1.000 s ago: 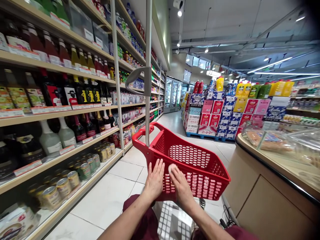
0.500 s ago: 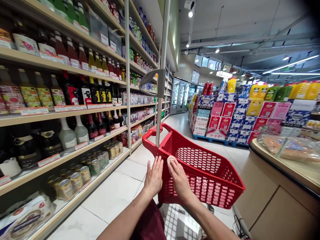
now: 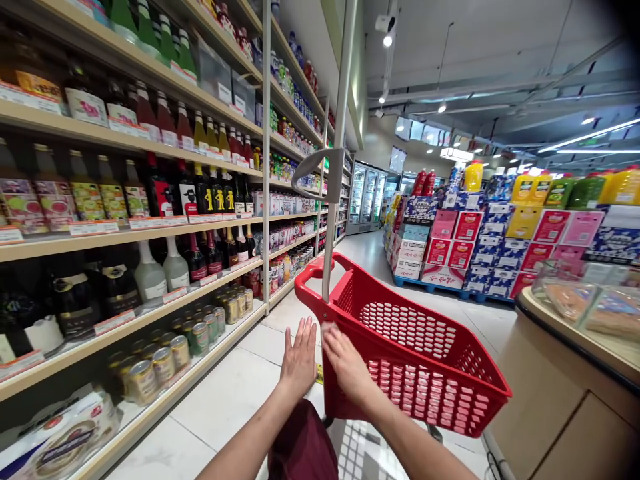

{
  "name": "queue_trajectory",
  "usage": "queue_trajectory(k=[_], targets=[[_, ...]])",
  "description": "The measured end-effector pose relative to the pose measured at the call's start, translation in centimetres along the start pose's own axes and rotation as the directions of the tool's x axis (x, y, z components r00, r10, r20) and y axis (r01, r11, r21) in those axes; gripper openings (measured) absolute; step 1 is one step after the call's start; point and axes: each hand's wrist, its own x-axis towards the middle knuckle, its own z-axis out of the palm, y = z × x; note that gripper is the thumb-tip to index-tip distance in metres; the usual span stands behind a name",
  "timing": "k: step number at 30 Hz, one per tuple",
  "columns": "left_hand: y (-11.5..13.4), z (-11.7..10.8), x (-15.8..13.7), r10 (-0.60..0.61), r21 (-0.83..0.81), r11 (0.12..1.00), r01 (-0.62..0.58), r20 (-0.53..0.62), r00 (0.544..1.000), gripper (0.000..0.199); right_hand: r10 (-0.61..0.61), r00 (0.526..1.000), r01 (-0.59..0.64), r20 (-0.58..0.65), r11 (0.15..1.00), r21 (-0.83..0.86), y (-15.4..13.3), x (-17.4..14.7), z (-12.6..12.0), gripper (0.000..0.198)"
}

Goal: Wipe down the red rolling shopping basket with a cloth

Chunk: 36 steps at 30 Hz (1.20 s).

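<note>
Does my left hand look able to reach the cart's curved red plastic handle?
Probably yes: your left hand appears below that handle, fingers pointing up, with nothing visible between them.

From here I can read no wording: price tags (image 3: 94, 228) on the shelves (image 3: 130, 236), bottle labels (image 3: 86, 108) and print on red cartons (image 3: 469, 227) are too small or blurred.

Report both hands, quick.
Left hand: open, nothing visible in it.
Right hand: at red cart, blurred pale scrap at fingertips; grip cannot be told.
</note>
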Motion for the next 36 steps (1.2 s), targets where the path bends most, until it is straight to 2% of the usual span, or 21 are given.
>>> queue_trajectory(k=[3, 5, 9, 12, 15, 19, 21, 24, 26, 28, 30, 33, 36], targets=[[-0.9, 0.0, -0.2, -0.021, -0.008, 1.0, 0.021, 0.002, 1.0, 0.068, -0.068, 0.996, 0.067, 0.062, 0.998, 0.021, -0.6, -1.5, 0.5, 0.04], [-1.6, 0.0, -0.2, -0.038, -0.02, 0.999, 0.038, 0.001, 0.999, 0.069, -0.057, 0.998, 0.056, 0.016, 0.998, 0.042, -0.7, -0.3, 0.0, 0.041], [-2.2, -0.2, 0.5, -0.052, -0.024, 0.998, 0.051, -0.015, 0.999, 0.072, 0.122, 0.978, -0.113, -0.169, 0.992, 0.061, 0.1, 4.9, -0.9, 0.049], [-1.8, -0.8, 1.7, -0.019, -0.002, 1.0, 0.019, -0.049, 0.999, 0.07, 0.206, 0.954, -0.203, -0.216, 0.979, 0.035, 1.6, 5.8, -0.5, 0.056], [-0.9, -1.5, 3.1, 0.022, 0.003, 1.0, -0.021, -0.099, 0.995, 0.069, 0.232, 0.957, -0.237, -0.172, 0.971, -0.014, 4.0, 2.5, -0.3, 0.063], [0.8, -2.1, 4.5, 0.057, -0.023, 0.998, -0.06, -0.131, 0.99, 0.071, 0.358, 0.915, -0.376, -0.185, 0.924, -0.075, 6.7, -1.9, -1.0, 0.066], [1.7, -2.0, 5.1, 0.081, -0.03, 0.996, -0.084, -0.103, 0.991, 0.07, 0.38, 0.907, -0.396, -0.182, 0.916, -0.063, 6.5, -1.8, -1.1, 0.065], [2.9, -1.8, 5.9, 0.118, -0.038, 0.992, -0.119, -0.012, 0.993, 0.061, 0.338, 0.928, -0.348, -0.158, 0.937, -0.035, 5.0, 0.5, -0.4, 0.06], [3.3, -1.6, 6.2, 0.122, -0.029, 0.992, -0.121, 0.026, 0.992, 0.058, 0.317, 0.936, -0.325, -0.153, 0.945, -0.032, 4.9, 0.8, -0.2, 0.061], [3.5, -1.5, 6.5, 0.12, -0.018, 0.993, -0.12, 0.033, 0.992, 0.059, 0.317, 0.935, -0.329, -0.157, 0.943, -0.052, 6.2, -1.2, -0.7, 0.063], [3.8, -1.5, 6.7, 0.13, -0.024, 0.991, -0.129, 0.039, 0.991, 0.062, 0.336, 0.924, -0.357, -0.183, 0.929, -0.1, 8.6, -5.0, -1.8, 0.064], [5.2, -1.7, 6.9, 0.166, -0.053, 0.985, -0.162, 0.085, 0.983, 0.062, 0.404, 0.878, -0.455, -0.257, 0.871, -0.184, 11.5, -9.7, -3.3, 0.062], [7.7, -1.8, 6.9, 0.228, -0.087, 0.972, -0.218, 0.134, 0.964, 0.059, 0.422, 0.873, -0.472, -0.246, 0.858, -0.201, 11.0, -9.7, -3.3, 0.056]])
